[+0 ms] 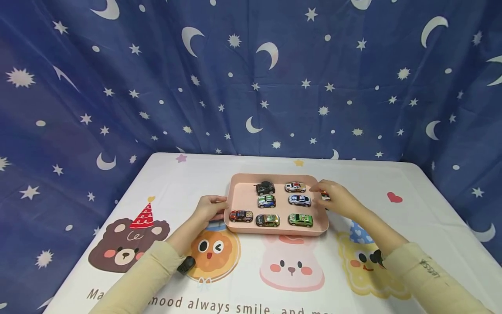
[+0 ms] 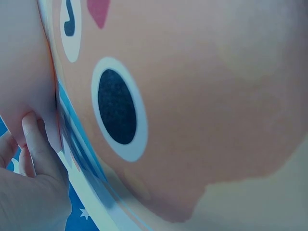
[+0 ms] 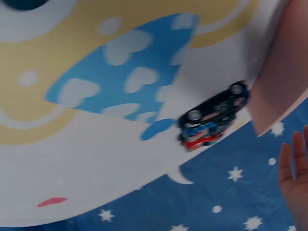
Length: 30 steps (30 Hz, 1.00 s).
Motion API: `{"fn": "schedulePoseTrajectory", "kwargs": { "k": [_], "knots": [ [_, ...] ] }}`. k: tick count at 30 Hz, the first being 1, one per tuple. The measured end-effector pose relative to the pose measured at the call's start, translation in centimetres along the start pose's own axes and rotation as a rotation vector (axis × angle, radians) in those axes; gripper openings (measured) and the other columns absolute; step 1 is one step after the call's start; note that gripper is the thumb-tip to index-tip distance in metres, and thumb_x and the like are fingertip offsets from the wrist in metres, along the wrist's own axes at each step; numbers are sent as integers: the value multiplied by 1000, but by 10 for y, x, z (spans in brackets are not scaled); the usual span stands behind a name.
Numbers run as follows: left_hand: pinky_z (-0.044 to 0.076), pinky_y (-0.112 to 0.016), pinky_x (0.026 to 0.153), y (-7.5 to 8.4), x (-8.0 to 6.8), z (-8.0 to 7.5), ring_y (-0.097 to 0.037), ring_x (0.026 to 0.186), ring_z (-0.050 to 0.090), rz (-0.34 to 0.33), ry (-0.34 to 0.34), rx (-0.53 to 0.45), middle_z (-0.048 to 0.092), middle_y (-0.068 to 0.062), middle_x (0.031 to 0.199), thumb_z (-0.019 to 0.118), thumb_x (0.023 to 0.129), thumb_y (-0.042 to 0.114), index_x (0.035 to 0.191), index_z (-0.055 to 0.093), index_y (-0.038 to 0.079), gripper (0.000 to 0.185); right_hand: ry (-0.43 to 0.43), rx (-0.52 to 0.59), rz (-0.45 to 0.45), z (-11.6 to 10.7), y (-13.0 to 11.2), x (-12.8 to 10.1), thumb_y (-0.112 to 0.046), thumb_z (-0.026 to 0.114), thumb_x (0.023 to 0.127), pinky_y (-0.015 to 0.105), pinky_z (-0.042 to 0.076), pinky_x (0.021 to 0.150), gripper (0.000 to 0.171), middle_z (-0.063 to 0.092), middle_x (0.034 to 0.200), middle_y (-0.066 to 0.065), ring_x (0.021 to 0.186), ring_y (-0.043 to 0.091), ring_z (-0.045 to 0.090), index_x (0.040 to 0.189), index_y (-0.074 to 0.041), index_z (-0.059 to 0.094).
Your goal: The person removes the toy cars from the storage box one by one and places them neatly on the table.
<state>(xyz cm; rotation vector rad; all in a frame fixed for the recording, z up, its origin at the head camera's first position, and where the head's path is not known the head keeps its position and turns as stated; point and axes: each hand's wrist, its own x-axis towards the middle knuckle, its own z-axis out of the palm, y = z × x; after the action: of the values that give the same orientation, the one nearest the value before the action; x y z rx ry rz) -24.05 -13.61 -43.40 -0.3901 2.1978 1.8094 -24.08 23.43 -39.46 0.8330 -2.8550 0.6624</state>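
Observation:
A shallow pink tray (image 1: pixel 276 230) holds several small toy cars, among them a green car (image 1: pixel 300 220), a red-and-black car (image 1: pixel 241 216) and a white car with blue markings (image 1: pixel 300 200). A small black toy tank (image 1: pixel 265 187) sits at the tray's back. My left hand (image 1: pixel 208 209) pinches the tray's left wall between thumb and fingers. Over the right rim, my right hand (image 1: pixel 333 197) reaches with fingers extended, close to the white cars. Another toy car (image 3: pixel 214 118), dark underneath with red and blue, is on the table just outside the tray's right wall, partly covered by this hand in the head view.
A white tablecloth (image 1: pixel 243 270) with printed cartoon faces covers the table. Behind it hangs a dark blue curtain (image 1: pixel 251 87) with moons and stars. Dark wrist-worn devices show at the left wrist (image 1: pixel 186 264) and right wrist (image 1: pixel 377 257).

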Motion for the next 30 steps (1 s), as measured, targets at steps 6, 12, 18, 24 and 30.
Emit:
{"fn": "schedulePoseTrajectory", "kwargs": {
  "k": [6, 12, 18, 24, 30],
  "knots": [
    [56, -16, 53, -1, -2, -2, -2, 58, 59, -1, -5, 7, 65, 1, 77, 63, 87, 4, 120, 58, -6, 35, -10, 39, -5, 5, -23, 9, -6, 70, 82, 45, 56, 82, 30, 66, 108, 14, 99, 31, 62, 111, 0, 64],
    [55, -16, 52, 0, 0, 0, -2, 59, 59, 12, 5, 2, 66, -1, 80, 63, 86, 4, 120, 59, -6, 35, -13, 67, -17, 12, -44, 16, -10, 68, 85, 45, 56, 85, 31, 64, 113, 15, 102, 31, 63, 113, 0, 63],
    [56, -16, 53, -1, -2, -1, -1, 55, 59, 2, 0, -2, 66, -1, 81, 63, 87, 4, 121, 58, -5, 36, 26, 51, -111, 23, -57, 23, -10, 71, 83, 38, 57, 83, 28, 66, 106, 12, 97, 27, 63, 109, -1, 65],
    [56, -16, 54, -1, -2, -1, -1, 56, 59, 8, -2, -8, 66, -1, 81, 62, 87, 3, 121, 58, -6, 36, 27, 36, -94, 34, -72, 30, -14, 71, 84, 32, 55, 76, 30, 64, 107, 9, 92, 26, 61, 111, -4, 64],
    [57, -17, 54, 0, -2, 0, -1, 56, 59, 5, -3, -8, 66, -1, 81, 63, 86, 3, 120, 58, -5, 35, -26, 116, -22, 43, -90, 38, -16, 68, 87, 36, 55, 81, 33, 61, 112, 12, 100, 30, 60, 117, -4, 61]
  ]
}}
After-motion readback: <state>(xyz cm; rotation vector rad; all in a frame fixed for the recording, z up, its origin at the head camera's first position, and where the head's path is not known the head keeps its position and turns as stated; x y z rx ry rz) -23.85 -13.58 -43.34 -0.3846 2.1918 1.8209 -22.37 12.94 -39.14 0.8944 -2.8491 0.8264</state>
